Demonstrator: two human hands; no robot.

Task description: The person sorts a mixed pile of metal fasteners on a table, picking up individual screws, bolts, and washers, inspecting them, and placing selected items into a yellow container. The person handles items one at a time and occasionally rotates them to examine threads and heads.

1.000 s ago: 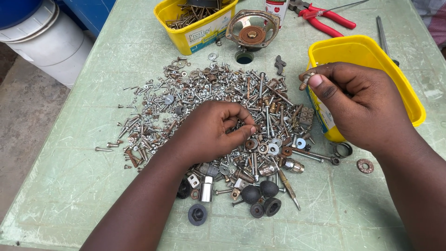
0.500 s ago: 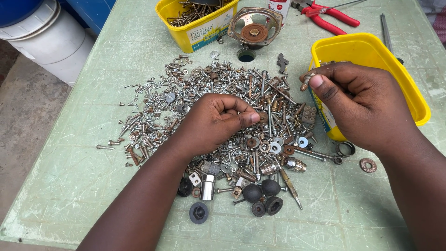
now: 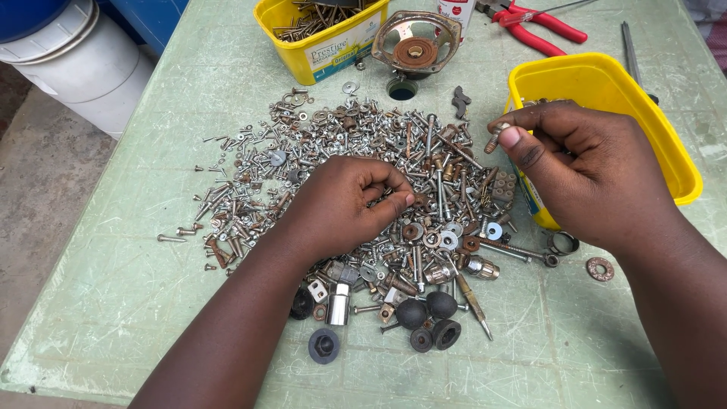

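Item 1: heap of screws, bolts and washers (image 3: pixel 356 174), centre of the green surface (image 3: pixel 113 303). I see my left hand (image 3: pixel 344 204) resting on the heap, fingertips pinched together on a small piece too tiny to identify.

Item 2: my right hand (image 3: pixel 583 174), at 3 o'clock from the heap, clamped on a short bolt (image 3: pixel 494 138) at the near rim of the yellow tub (image 3: pixel 606 83).

Item 3: second yellow tub of fasteners (image 3: pixel 318 34), 12 o'clock.

Item 4: rusty speaker frame (image 3: pixel 415 45) and red pliers (image 3: pixel 541 23), 1 o'clock.

Item 5: black rubber caps (image 3: pixel 428 318), 6 o'clock.
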